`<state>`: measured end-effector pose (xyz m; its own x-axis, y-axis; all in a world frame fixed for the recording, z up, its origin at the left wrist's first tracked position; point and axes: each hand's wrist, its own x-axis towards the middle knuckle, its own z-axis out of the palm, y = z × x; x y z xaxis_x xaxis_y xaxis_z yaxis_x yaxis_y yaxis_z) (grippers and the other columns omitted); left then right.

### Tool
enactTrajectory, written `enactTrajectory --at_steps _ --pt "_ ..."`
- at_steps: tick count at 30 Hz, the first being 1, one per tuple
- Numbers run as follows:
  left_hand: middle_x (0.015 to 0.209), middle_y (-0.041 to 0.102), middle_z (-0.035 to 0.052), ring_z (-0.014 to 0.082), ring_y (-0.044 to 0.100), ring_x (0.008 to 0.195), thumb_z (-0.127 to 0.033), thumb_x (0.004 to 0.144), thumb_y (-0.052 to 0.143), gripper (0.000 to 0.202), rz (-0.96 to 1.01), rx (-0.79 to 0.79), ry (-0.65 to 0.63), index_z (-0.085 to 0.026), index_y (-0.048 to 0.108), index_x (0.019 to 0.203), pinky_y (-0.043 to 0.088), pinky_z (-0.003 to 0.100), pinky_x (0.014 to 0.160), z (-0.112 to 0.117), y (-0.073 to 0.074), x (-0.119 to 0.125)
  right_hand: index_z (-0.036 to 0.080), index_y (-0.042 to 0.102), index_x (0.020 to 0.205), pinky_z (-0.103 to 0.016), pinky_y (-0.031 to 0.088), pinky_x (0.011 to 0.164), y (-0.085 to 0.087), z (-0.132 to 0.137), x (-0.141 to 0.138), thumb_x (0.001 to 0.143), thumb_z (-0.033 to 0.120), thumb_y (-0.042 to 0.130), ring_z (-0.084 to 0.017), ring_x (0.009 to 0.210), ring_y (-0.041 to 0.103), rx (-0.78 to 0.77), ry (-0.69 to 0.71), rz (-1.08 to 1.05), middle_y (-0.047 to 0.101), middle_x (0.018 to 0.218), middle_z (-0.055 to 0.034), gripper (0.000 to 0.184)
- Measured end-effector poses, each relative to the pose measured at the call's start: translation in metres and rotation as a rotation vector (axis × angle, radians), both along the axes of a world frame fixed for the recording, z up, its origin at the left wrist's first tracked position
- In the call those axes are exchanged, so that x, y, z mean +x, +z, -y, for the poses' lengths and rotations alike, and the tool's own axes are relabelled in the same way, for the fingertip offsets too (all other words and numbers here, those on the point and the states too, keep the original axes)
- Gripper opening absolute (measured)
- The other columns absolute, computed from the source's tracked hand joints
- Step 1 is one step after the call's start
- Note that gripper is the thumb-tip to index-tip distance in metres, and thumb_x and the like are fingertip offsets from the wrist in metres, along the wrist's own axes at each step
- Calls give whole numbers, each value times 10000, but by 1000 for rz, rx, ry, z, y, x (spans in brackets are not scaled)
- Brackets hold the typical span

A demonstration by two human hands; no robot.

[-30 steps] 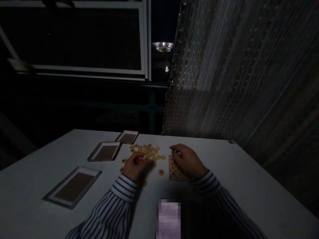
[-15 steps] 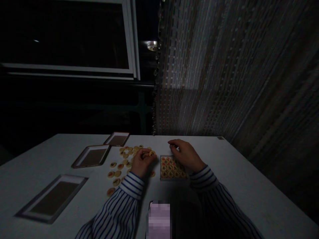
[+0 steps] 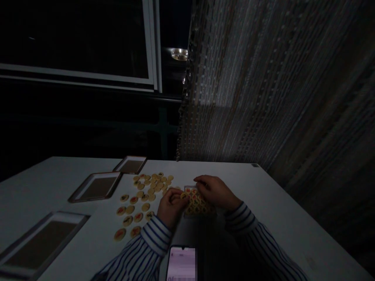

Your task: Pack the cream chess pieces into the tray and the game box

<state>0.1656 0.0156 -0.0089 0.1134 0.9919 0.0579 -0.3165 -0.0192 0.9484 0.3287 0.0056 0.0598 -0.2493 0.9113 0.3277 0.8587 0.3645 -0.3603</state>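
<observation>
My left hand [image 3: 172,207] pinches a Chinese chess piece [image 3: 183,195] with a dark character between thumb and fingers, at the left side of a shallow box [image 3: 200,216]. Round wooden pieces with red and dark characters [image 3: 197,203] lie in rows inside that box. Over the box's far right part is my right hand [image 3: 218,193], fingers loosely bent and apart from the thumb, nothing visible in them. It hides the box's right corner. Loose chess pieces [image 3: 145,207], some face up and some showing plain sides, are scattered left of my left hand.
Three shallow frame-like trays or lids stand along the left: a near one [image 3: 17,244], a middle one [image 3: 74,191] and a far one [image 3: 120,164]. A lit phone [image 3: 181,263] lies at the front edge. Beyond the white table [image 3: 263,234] hangs a string curtain [image 3: 234,97].
My left hand has brought its piece right and down to the box's left edge. My right hand has shifted slightly toward the box. The camera view has also moved a little.
</observation>
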Motion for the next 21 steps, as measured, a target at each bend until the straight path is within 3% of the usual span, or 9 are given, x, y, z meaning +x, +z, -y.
enactTrajectory --at_steps 13,21 --pt "579 646 8 120 606 540 -320 521 737 292 -4 -58 -29 -144 572 685 495 234 568 4 -1 -2 204 622 967 -237 417 750 -2 5 -14 818 228 415 -143 849 589 -68 155 -2 660 931 -25 256" --pt "684 681 45 171 638 616 -346 557 699 228 -23 -64 -31 -185 659 713 535 278 598 2 -5 -5 204 633 915 -218 406 678 -6 6 -16 796 228 458 -133 761 596 -111 164 -20 668 840 -15 212"
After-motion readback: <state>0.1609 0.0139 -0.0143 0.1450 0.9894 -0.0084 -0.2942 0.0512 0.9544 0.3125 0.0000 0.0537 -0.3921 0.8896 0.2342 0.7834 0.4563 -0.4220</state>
